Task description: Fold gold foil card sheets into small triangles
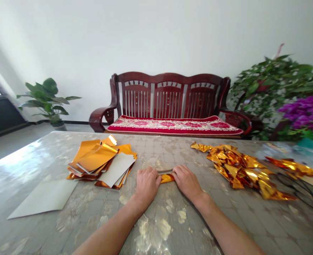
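Observation:
Between my two hands lies a folded strip of gold foil paper (pixel 167 178), close to the tabletop. My left hand (pixel 147 182) has its fingers closed over the strip's left end. At the right end, my right hand (pixel 186 180) is closed on it the same way. Both fingertips and the strip's ends are partly covered by the hands. To the left is a loose stack of gold foil paper sheets (pixel 96 156), some with the pale back up. A heap of folded gold foil pieces (pixel 236 164) lies to the right.
The table (pixel 156 226) has a patterned, glossy cover. One pale sheet (pixel 46 198) lies at the left. Eyeglasses (pixel 301 191) and clear plastic (pixel 274 150) are at the right. Behind stand a wooden bench (pixel 168 95), a potted plant (pixel 48 99) and purple flowers (pixel 307 111).

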`<state>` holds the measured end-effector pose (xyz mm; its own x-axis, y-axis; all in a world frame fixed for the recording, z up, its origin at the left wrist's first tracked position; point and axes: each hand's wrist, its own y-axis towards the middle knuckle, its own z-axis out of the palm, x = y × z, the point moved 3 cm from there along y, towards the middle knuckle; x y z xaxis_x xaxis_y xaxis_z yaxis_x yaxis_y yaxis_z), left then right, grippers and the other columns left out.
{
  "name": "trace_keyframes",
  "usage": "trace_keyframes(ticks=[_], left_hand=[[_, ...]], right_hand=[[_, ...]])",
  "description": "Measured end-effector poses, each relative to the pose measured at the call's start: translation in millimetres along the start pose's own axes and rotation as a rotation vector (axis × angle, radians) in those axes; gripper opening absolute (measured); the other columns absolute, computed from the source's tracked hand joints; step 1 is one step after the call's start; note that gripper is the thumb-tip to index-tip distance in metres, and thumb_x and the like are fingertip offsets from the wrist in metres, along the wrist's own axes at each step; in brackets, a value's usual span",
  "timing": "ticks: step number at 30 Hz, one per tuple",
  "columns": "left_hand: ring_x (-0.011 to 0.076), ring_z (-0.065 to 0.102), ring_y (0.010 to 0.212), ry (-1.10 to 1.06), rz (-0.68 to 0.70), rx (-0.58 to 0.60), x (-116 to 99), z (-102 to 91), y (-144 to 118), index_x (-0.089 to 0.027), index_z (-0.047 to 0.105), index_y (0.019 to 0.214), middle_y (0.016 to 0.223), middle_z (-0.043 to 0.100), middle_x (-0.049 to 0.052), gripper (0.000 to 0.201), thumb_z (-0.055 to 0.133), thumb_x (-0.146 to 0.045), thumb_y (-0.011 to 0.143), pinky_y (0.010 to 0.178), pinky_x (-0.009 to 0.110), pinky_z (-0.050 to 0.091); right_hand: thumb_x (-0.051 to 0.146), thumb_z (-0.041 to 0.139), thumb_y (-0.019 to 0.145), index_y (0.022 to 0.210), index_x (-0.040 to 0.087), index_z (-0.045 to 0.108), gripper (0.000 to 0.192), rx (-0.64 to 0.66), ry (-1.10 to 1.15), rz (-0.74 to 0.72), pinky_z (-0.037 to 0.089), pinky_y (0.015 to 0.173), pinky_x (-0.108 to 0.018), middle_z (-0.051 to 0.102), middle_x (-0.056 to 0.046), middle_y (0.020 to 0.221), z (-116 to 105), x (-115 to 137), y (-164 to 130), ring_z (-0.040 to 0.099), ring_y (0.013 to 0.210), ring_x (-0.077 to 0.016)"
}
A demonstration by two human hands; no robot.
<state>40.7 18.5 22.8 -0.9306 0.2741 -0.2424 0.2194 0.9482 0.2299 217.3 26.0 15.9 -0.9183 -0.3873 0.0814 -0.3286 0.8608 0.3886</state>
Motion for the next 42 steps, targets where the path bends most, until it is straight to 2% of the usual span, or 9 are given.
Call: trace_keyframes(ticks=[17, 23, 27, 31, 35, 37, 39, 42], left_hand=[[0.0243, 0.061, 0.090, 0.037, -0.014, -0.001, -1, -2.8, 0, -0.021, 0.064, 0.082, 0.089, 0.068, 0.006, 0.020, 0.053, -0.035, 0.092, 0.083, 0.038, 0.036], [0.0252, 0.057, 0.097, 0.050, -0.016, -0.030, -2, -7.1, 0, -0.022, 0.061, 0.095, 0.099, 0.062, 0.005, 0.014, 0.058, -0.035, 0.090, 0.083, 0.038, 0.039], [0.0243, 0.054, 0.098, 0.108, 0.085, -0.052, -9, -6.5, -2, -0.023, 0.060, 0.098, 0.103, 0.058, 0.006, 0.010, 0.052, -0.027, 0.093, 0.082, 0.037, 0.042], [0.0221, 0.053, 0.099, 0.126, 0.298, -0.054, -15, -2.3, -5, -0.024, 0.059, 0.104, 0.108, 0.057, 0.006, 0.016, 0.045, -0.022, 0.097, 0.084, 0.034, 0.045], [0.0209, 0.053, 0.098, 0.119, 0.555, 0.015, -20, -0.1, -8, -0.021, 0.058, 0.107, 0.104, 0.059, 0.005, 0.017, 0.043, -0.022, 0.099, 0.087, 0.033, 0.047], [0.0207, 0.054, 0.097, 0.129, 0.636, 0.064, -23, 1.8, -10, -0.018, 0.059, 0.104, 0.099, 0.060, 0.005, 0.017, 0.043, -0.021, 0.099, 0.088, 0.033, 0.048], [0.0207, 0.055, 0.097, 0.144, 0.648, 0.092, -25, 4.3, -12, -0.017, 0.059, 0.103, 0.099, 0.061, 0.005, 0.016, 0.044, -0.018, 0.098, 0.089, 0.033, 0.048], [0.0214, 0.056, 0.099, 0.146, 0.574, 0.085, -30, 7.0, -17, -0.016, 0.059, 0.105, 0.102, 0.062, 0.006, 0.017, 0.044, -0.015, 0.096, 0.089, 0.033, 0.048]], right_hand=[[0.018, 0.052, 0.095, 0.085, 0.021, 0.058, 0.011, 0.038, -0.053, 0.042, 0.039, 0.079, -0.029, 0.062, -0.005, 0.094, 1, 2, 1, 0.056, 0.091, -0.0208], [0.022, 0.055, 0.093, 0.085, 0.022, 0.057, 0.008, 0.025, -0.048, 0.072, 0.038, 0.077, -0.030, 0.064, -0.005, 0.093, 0, 0, 1, 0.056, 0.090, -0.0216], [0.029, 0.058, 0.091, 0.087, 0.022, 0.057, 0.008, 0.018, -0.021, 0.172, 0.035, 0.071, -0.030, 0.066, -0.004, 0.090, -1, -5, 0, 0.058, 0.084, -0.0218], [0.038, 0.061, 0.087, 0.094, 0.022, 0.058, 0.018, 0.028, 0.026, 0.331, 0.033, 0.067, -0.029, 0.068, -0.004, 0.087, -2, -12, 1, 0.061, 0.083, -0.0224], [0.042, 0.062, 0.084, 0.098, 0.022, 0.060, 0.024, 0.059, 0.059, 0.414, 0.033, 0.066, -0.029, 0.069, -0.003, 0.084, -2, -15, 2, 0.063, 0.082, -0.0221], [0.041, 0.063, 0.083, 0.098, 0.022, 0.060, 0.024, 0.060, 0.054, 0.432, 0.034, 0.067, -0.029, 0.069, -0.003, 0.084, -2, -15, 3, 0.063, 0.084, -0.0221], [0.042, 0.064, 0.083, 0.098, 0.022, 0.060, 0.025, 0.054, 0.052, 0.435, 0.034, 0.068, -0.029, 0.069, -0.003, 0.084, -1, -15, 3, 0.063, 0.085, -0.0222], [0.042, 0.065, 0.082, 0.093, 0.023, 0.061, 0.022, 0.039, 0.073, 0.429, 0.033, 0.067, -0.028, 0.069, -0.003, 0.082, -1, -16, 2, 0.062, 0.082, -0.0213]])
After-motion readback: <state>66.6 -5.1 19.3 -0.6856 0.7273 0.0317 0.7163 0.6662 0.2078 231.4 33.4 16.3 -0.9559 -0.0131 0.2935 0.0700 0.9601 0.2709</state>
